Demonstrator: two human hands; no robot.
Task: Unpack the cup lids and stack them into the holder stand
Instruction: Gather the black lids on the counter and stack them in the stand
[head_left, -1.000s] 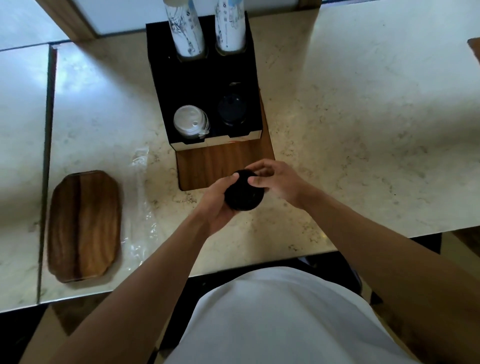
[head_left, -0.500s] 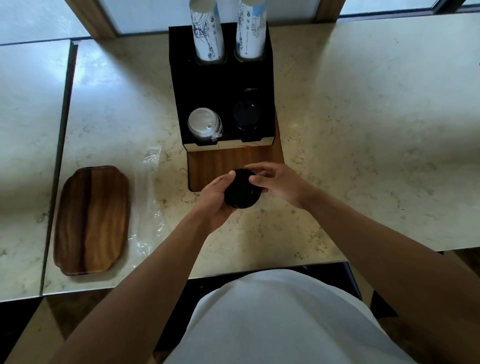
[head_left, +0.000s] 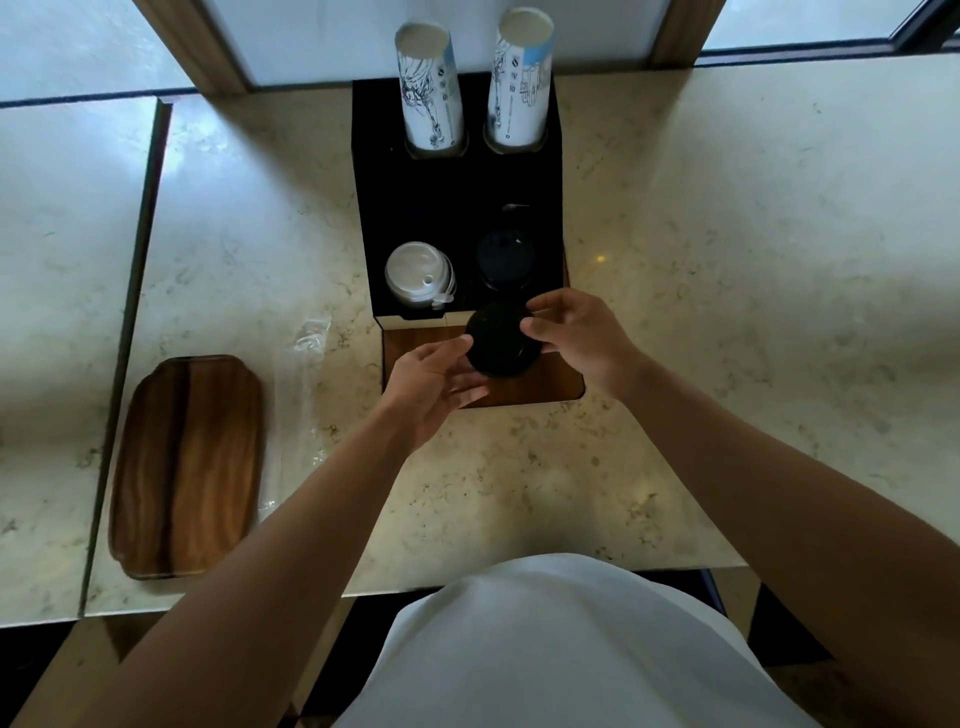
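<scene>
Both hands (head_left: 511, 358) grip black lids (head_left: 500, 340) above marble counter (head_left: 727, 312) by window (head_left: 426, 31)

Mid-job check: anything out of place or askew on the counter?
Only the empty clear plastic wrapper lying loose on the counter, between the wooden tray and the holder stand. Nothing is spilled or tipped.

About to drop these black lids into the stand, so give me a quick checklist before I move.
1. Black lids held by both the left hand and the right hand: ok.
2. Front right slot already holds black lids, matching colour: ok.
3. White lids fill the front left slot, avoid it: ok.
4. Room left in the right slot: cannot tell.
5. Plastic wrapper off the lids, lying aside: ok.
</scene>
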